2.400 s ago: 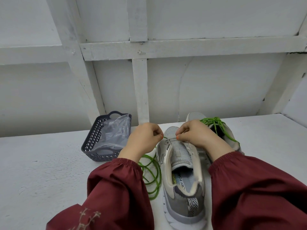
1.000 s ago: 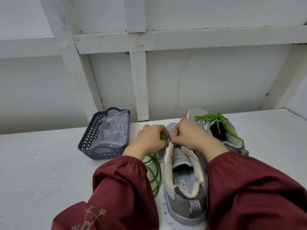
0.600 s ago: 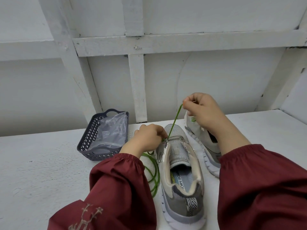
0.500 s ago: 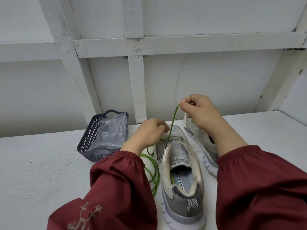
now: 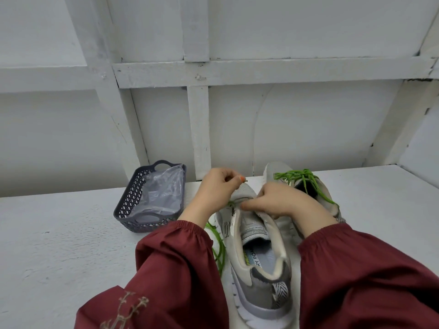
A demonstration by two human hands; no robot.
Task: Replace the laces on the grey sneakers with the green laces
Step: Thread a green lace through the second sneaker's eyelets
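Basket (image 5: 133, 210), dark grey lattice plastic, sits on the white desk (image 5: 59, 245) at far left, with a crumpled clear plastic bag (image 5: 164, 193) inside it.

Left hand (image 5: 213, 191): raised just right of the basket, fingers curled, thumb and forefinger pinching the tip of the green lace (image 5: 219, 245). The lace runs down under the hand toward the front eyelets of the near sneaker (image 5: 259, 269); its slack lies in loops on the desk, between the left sleeve (image 5: 180, 269) and the sneaker's left side.

Near sneaker: grey, upright on its sole at centre, heel toward the person, toe toward the wall. Only the front eyelets appear to carry lace; the exact holes are hidden by the hands.

Right hand (image 5: 278, 200): laid over the front of the near sneaker's opening, fingers curled down onto the upper, thumb stretched left at the eyelet edge. It grips the shoe, not the lace.

Far sneaker (image 5: 273, 172): grey, just beside and behind the right hand, partly hidden by it. A second green lace (image 5: 301, 179) crosses its eyelets, one end trailing down its right side.
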